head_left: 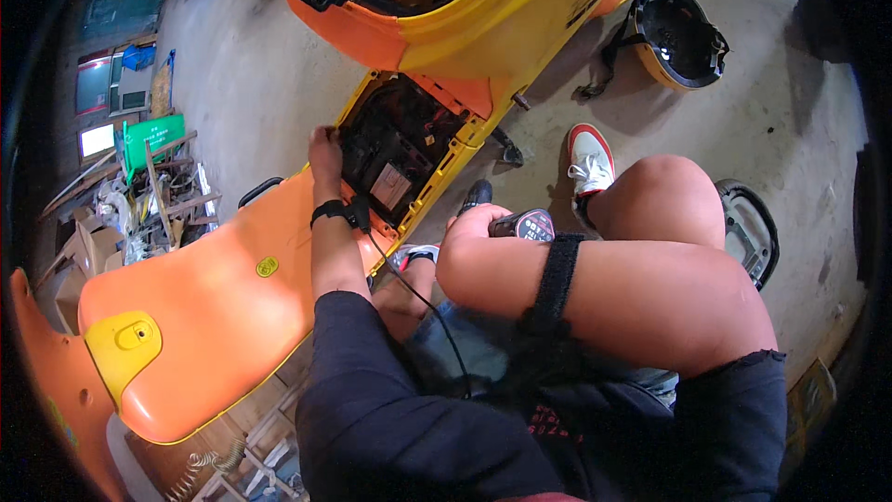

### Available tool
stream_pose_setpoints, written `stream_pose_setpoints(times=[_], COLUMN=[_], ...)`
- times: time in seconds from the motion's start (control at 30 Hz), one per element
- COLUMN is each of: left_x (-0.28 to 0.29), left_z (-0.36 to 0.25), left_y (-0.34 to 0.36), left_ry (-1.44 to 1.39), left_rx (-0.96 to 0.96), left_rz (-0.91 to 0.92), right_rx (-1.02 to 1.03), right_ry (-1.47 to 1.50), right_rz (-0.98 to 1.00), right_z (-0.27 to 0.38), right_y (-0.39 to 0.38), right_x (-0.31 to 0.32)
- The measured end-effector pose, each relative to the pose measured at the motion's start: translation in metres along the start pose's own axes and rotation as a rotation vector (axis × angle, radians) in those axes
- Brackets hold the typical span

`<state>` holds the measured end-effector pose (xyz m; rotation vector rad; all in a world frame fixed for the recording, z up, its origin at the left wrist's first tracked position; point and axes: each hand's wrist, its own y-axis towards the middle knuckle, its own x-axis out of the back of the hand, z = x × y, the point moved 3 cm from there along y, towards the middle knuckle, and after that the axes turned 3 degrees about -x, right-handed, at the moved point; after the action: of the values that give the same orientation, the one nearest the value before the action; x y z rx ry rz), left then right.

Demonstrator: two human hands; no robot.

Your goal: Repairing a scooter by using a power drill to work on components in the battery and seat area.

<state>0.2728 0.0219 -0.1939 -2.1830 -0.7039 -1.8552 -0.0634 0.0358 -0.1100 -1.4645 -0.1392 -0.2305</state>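
Observation:
An orange and yellow scooter body [446, 28] stands ahead of me. Its floor compartment [455, 151] lies uncovered, with dark parts and a labelled box [389, 186] inside. At the compartment's left rim is my left hand [325, 156], fingers curled together; whatever they grip is too small or hidden to make out. My right hand [469, 223] is wrapped round a cordless drill [532, 225], held over my lap. The drill's dark nose points toward the compartment, apart from it; its handle is mostly hidden.
A long orange panel [209, 293] extends to the left. An upturned yellow helmet [683, 35] lies on the floor at the upper right, and a grey, black-rimmed part [749, 232] sits beyond my knee. Wood scraps and a green crate [153, 139] are piled at the left.

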Motion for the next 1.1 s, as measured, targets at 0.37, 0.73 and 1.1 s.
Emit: stream_pose_setpoints(times=[0.37, 0.73, 1.1], left_x=[-0.006, -0.009, 0.004], left_z=[0.008, 0.001, -0.018], left_y=[-0.002, 0.017, 0.044], left_ry=[0.061, 0.380, 0.659], left_rx=[-0.033, 0.119, 0.006], left_rz=[-0.104, 0.240, 0.569], right_rx=[0.013, -0.087, 0.009], right_ry=[0.040, -0.057, -0.048], right_rz=[0.012, 0.207, 0.070], right_z=[-0.003, 0.001, 0.004], right_y=[-0.006, -0.009, 0.001], right_x=[0.000, 0.002, -0.001])
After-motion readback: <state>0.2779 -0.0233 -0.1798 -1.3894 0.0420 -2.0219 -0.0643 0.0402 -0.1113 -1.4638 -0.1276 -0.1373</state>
